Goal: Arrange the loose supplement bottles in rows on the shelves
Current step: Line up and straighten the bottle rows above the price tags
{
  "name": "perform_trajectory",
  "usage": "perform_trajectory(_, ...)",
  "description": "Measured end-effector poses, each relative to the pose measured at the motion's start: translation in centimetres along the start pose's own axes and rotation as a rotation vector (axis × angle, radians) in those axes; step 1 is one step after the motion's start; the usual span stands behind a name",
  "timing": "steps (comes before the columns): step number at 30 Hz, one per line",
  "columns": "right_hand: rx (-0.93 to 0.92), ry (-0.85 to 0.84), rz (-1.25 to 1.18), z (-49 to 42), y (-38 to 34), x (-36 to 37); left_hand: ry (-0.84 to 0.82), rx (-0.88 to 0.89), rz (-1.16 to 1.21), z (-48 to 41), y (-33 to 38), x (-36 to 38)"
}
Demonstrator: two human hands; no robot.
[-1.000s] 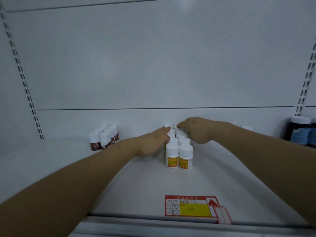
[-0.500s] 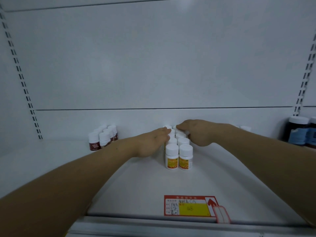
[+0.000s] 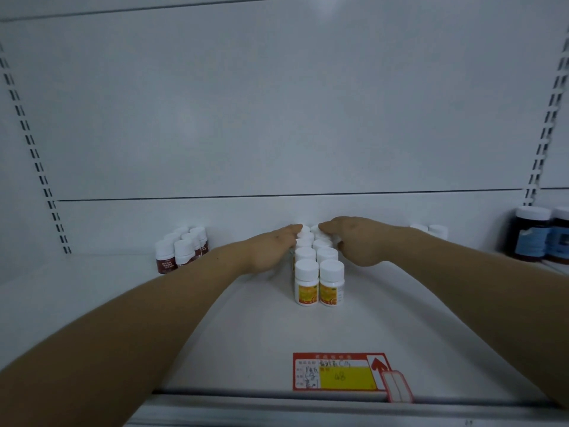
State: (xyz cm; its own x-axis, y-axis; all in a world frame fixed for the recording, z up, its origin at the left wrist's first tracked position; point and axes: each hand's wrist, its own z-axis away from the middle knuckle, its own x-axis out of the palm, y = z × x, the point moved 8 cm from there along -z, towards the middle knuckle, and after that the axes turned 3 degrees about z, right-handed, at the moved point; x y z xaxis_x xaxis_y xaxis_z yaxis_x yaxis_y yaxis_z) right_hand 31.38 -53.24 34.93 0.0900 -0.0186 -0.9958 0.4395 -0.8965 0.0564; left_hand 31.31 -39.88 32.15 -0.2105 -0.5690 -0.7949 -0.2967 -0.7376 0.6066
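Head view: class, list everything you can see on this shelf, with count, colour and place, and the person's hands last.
Shelf: one, white, spans the view.
Yellow-label bottles: two rows running back, white caps, centre; count partly hidden.
Red-label bottles: about six, white caps, back left.
Dark bottles: two, blue labels, far right.
White caps: two, behind the right forearm.
Price tag: one, red and yellow, front edge.
Left hand: against the rows' left side.
Right hand: against their right side.

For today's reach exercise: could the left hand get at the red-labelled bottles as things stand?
Probably yes: the left hand is beside the yellow-labelled bottles, with only open shelf between it and the red-labelled bottles.
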Motion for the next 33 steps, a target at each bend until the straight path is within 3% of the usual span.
perform_trajectory(5, -0.011, 0.06, -0.013, 0.7, 0.2, -0.7, 0.113, 0.083, -0.086, 1.7, 0.6, -1.3)
perform_trajectory(13, -0.032, 0.066, -0.009, 1.0, -0.4, -0.2, 0.021, 0.046, -0.171, 2.9, 0.9, 0.2)
perform_trajectory(20, 0.017, 0.038, 0.021, 0.2, 0.1, -0.8, 0.106, -0.019, -0.192, 1.4, 0.2, -0.8)
perform_trajectory(33, 0.028, 0.017, 0.076, -0.2, 0.4, -0.4, 0.057, -0.071, -0.126, -1.1, -0.8, -0.3)
